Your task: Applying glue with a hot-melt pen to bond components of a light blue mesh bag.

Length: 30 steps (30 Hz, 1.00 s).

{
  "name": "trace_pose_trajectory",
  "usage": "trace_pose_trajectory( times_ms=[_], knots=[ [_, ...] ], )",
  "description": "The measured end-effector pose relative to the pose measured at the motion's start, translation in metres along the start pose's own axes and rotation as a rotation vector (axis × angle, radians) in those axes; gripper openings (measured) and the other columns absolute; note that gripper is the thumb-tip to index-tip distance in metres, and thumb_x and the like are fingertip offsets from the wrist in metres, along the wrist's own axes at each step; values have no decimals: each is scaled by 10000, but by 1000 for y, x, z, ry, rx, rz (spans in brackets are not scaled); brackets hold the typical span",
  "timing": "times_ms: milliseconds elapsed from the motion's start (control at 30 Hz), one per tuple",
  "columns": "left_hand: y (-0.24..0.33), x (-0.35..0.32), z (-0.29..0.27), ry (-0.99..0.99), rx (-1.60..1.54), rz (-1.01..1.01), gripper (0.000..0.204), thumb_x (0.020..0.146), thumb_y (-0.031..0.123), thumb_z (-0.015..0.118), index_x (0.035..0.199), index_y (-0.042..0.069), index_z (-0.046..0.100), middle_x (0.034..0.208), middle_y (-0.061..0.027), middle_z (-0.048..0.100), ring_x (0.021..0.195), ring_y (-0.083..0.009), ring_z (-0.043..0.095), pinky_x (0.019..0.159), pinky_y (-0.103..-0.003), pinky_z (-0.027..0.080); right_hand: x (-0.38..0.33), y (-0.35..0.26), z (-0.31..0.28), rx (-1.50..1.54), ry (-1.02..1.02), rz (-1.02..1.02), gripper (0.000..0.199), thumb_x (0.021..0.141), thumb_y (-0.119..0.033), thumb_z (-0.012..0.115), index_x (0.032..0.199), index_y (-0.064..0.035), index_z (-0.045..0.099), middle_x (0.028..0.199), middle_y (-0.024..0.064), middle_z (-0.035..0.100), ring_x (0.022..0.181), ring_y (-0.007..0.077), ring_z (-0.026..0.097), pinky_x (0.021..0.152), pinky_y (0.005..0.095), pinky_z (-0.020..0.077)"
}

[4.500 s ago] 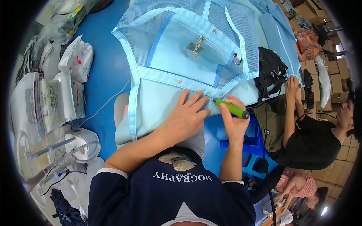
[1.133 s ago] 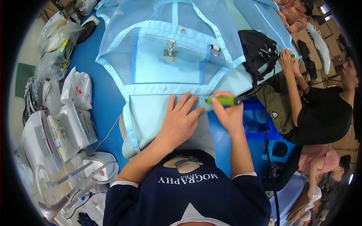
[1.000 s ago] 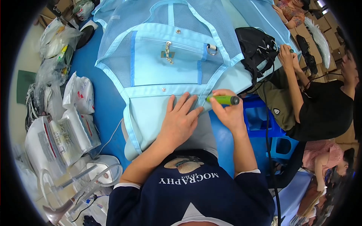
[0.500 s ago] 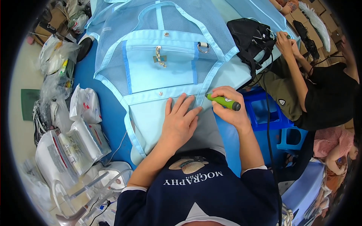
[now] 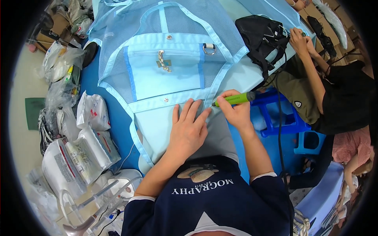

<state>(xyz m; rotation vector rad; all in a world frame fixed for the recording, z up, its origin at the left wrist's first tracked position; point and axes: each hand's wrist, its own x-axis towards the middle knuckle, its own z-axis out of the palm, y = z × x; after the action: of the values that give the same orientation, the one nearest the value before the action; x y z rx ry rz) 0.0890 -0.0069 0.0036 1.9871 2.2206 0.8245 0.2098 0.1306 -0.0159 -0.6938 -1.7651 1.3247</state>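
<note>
Gripping a green pen-shaped tool [image 5: 238, 98], the right hand [image 5: 238, 115], in the head view, has swung its rear end forward; the tip stays by the trim of a light-blue mesh tote bag [image 5: 167, 82], work apparently centred there. Left of the grip, the left hand [image 5: 186, 129] lies flat on the bag, fingers apart. White lettering [image 5: 203, 187] crosses the navy T-shirt [image 5: 173, 210] below.

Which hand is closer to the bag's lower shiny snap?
Left. The left hand lies just below and right of the snap; the right hand is farther right.
</note>
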Motion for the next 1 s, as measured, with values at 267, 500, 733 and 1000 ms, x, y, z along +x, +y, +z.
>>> trace_pose_trajectory(
  times_ms=[267, 500, 733, 1000],
  knots=[
    [0, 2, 0, 20, -13, -3, 430, 751, 71, 637, 1177, 124, 610, 1288, -132, 509, 1259, -323, 445, 1054, -548, 289, 2, 5, 12, -83, 97, 6, 90, 836, -49, 702, 815, 5, 633, 662, 21, 629, 596, 54, 555, 528, 209, 422],
    [0, 2, -1, 21, -11, 1, 419, 751, 65, 636, 1166, 119, 616, 1281, -139, 513, 1253, -328, 448, 1052, -546, 292, 4, 5, 10, -157, 116, 2, 166, 797, -143, 745, 773, -4, 658, 631, 67, 649, 560, 157, 633, 529, 273, 480],
    [-1, 2, 1, 33, -21, 6, 423, 744, 62, 641, 1163, 115, 619, 1268, -142, 521, 1247, -331, 455, 1048, -550, 296, -1, 10, 11, -127, 56, -29, 86, 818, -39, 719, 818, -1, 642, 677, 19, 632, 595, 61, 560, 524, 206, 417],
    [-2, 2, 1, 37, -38, 5, 408, 738, 56, 638, 1142, 114, 623, 1270, -139, 519, 1249, -335, 455, 1050, -555, 294, 0, 8, 9, -110, 30, 3, 81, 816, -35, 719, 824, -4, 644, 678, 14, 621, 615, 56, 564, 544, 199, 423]
  ],
)
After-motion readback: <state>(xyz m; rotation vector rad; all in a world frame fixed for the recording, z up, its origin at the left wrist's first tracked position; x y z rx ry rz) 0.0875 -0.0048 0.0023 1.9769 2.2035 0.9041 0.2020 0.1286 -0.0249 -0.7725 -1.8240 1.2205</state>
